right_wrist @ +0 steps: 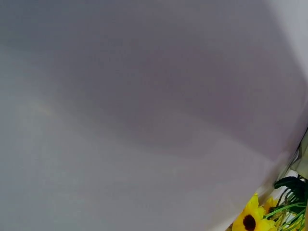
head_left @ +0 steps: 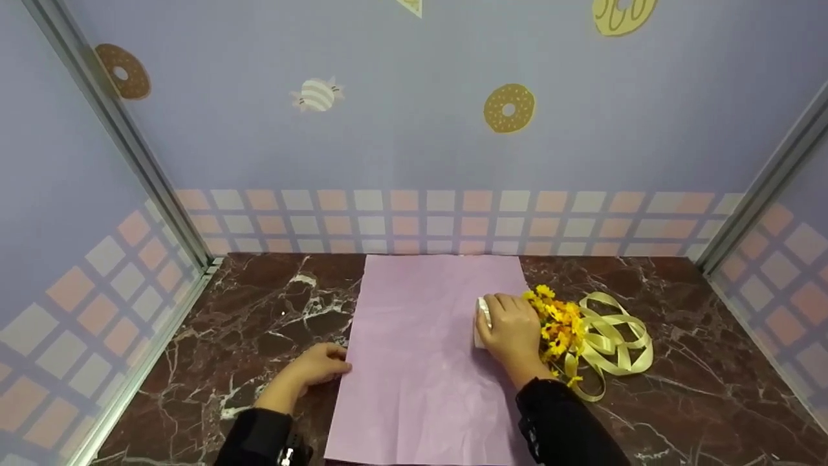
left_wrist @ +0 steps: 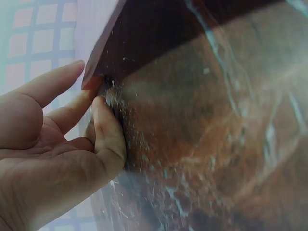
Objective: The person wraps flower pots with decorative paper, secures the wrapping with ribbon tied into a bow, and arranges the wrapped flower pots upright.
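Observation:
A sheet of light purple wrapping paper (head_left: 414, 362) lies flat on the dark marbled table. At its left edge, my left hand (head_left: 318, 364) pinches the paper between thumb and fingers; the left wrist view shows the thumb (left_wrist: 65, 82) on one side of the paper's edge (left_wrist: 103, 43). My right hand (head_left: 514, 327) grips a small white, boxy object (head_left: 480, 336) with a shiny top, over the paper's right side. Most of that object is hidden by the hand, so I cannot tell its kind. Yellow artificial flowers (head_left: 559, 327) lie just right of this hand.
Loops of pale yellow ribbon (head_left: 621, 343) lie beside the flowers on the marbled table (head_left: 686, 388). A lilac wall (head_left: 414, 149) with printed sweets and checks closes off the back, and metal-framed panels stand at both sides. Flower petals (right_wrist: 250, 219) show in the right wrist view's corner.

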The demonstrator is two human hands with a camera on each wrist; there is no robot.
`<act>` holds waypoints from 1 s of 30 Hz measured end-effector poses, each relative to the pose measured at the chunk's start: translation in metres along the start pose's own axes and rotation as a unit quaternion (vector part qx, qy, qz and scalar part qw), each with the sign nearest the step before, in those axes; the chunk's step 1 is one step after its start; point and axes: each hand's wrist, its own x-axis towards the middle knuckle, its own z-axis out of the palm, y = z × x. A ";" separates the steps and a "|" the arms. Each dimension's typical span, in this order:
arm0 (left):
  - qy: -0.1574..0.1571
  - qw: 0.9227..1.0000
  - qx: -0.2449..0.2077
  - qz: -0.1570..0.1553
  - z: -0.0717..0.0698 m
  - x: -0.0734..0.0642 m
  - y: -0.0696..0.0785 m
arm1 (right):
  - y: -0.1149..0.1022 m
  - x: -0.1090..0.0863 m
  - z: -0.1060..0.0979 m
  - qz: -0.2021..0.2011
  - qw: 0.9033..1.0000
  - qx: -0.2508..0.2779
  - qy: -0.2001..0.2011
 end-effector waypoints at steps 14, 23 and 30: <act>-0.019 0.996 0.030 0.088 -0.005 0.000 0.009 | 0.002 -0.003 -0.003 0.010 1.000 -0.004 -0.001; 0.026 0.992 0.062 0.103 -0.003 -0.011 0.026 | 0.000 -0.004 -0.001 0.011 1.000 0.000 -0.004; 0.053 0.982 0.121 0.134 -0.005 -0.018 0.045 | 0.001 -0.002 0.000 0.002 1.000 0.006 0.007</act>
